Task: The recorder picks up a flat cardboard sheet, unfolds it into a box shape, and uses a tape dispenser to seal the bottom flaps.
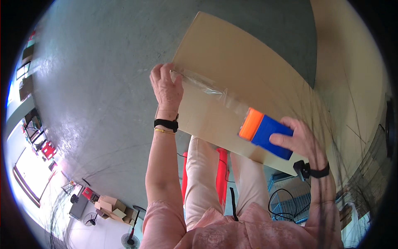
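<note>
A big brown cardboard sheet (224, 45) lies across my lap and stretches away in front of me. My left hand (166, 89) is closed at its left edge, fingers curled over the edge beside the end of a clear tape strip (211, 90). From there the strip runs right along the cardboard's surface toward a blue and orange tape dispenser (271, 135). My right hand (298, 137) grips the dispenser's blue body, thumb on the near side, with the orange end facing left. Whether the whole strip touches the cardboard, I cannot tell.
Grey floor (99, 74) spreads out to the left and ahead. A red seat or stool (222, 178) shows between my legs. At lower left are open cardboard boxes (114, 207) and a fan (130, 240). A blue wire crate (290, 203) with a black cable stands at lower right.
</note>
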Tool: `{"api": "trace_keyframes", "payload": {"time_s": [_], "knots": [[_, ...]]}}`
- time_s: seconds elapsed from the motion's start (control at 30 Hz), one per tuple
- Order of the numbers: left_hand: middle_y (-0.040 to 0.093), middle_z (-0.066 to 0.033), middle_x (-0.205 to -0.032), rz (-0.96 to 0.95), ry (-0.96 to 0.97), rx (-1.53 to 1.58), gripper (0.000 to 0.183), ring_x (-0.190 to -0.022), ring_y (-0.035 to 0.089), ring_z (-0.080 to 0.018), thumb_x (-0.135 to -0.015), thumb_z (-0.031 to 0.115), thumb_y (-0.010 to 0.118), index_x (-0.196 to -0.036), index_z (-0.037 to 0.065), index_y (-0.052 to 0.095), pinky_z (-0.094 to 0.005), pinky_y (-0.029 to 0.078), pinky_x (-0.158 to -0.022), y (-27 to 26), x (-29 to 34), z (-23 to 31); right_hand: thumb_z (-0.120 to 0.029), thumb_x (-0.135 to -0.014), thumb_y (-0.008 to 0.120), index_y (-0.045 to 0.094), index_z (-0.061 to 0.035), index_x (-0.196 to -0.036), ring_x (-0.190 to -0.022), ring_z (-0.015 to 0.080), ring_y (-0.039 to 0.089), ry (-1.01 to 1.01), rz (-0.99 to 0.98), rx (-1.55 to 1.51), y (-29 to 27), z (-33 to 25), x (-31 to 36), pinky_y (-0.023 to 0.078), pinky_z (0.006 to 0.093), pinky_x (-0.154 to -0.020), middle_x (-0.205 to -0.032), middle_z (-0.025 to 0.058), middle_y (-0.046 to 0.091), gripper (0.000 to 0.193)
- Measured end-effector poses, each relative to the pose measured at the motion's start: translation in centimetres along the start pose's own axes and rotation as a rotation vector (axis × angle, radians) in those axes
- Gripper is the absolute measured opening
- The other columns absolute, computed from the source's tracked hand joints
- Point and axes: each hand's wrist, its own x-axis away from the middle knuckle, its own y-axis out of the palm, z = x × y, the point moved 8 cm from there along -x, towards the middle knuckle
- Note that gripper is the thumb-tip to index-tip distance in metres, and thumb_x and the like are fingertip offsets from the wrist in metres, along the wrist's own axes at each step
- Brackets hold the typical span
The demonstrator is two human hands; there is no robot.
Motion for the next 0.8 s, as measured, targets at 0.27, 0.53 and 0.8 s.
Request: {"api": "trace_keyframes", "payload": {"time_s": [0.27, 0.53, 0.8], "knots": [[0.049, -0.0064, -0.12, -0.403, -0.122, 0.637, 0.05, -0.099, 0.052, -0.0142, -0.079, -0.011, 0.05, -0.121, 0.013, 0.064, -0.0255, 0.046, -0.081, 3.4, 1.3, -2.1, -0.037, -0.074, 0.083, 0.065, 0.0019, -0.109, -0.082, 0.0153, 0.069, -0.077, -0.206, 0.047, 5.5, -9.9, 5.7, 0.055, 0.0306, -0.075, -0.091, 0.0119, 0.071, 0.056], [0.046, -0.0078, -0.119, -0.652, 0.14, 0.592, 0.048, -0.111, 0.053, -0.0222, -0.083, -0.008, 0.053, -0.113, 0.025, 0.069, -0.0334, 0.05, -0.09, 4.5, 1.2, 0.1, -0.037, -0.072, 0.084, 0.063, -0.0012, -0.103, -0.081, 0.0284, 0.07, -0.107, -0.094, 0.154, 5.8, -13.3, 8.8, 0.055, 0.0347, -0.073, -0.091, 0.0143, 0.07, 0.052], [0.047, -0.0088, -0.122, -0.787, 0.235, 0.404, 0.039, -0.109, 0.058, -0.0289, -0.088, -0.004, 0.054, -0.11, 0.024, 0.068, -0.0397, 0.051, -0.093, 4.1, -0.7, 2.7, -0.038, -0.071, 0.084, 0.061, -0.001, -0.097, -0.07, 0.031, 0.067, -0.251, -0.069, 0.343, 8.0, -17.1, 10.7, 0.053, 0.036, -0.064, -0.079, 0.0142, 0.067, 0.051]]}}
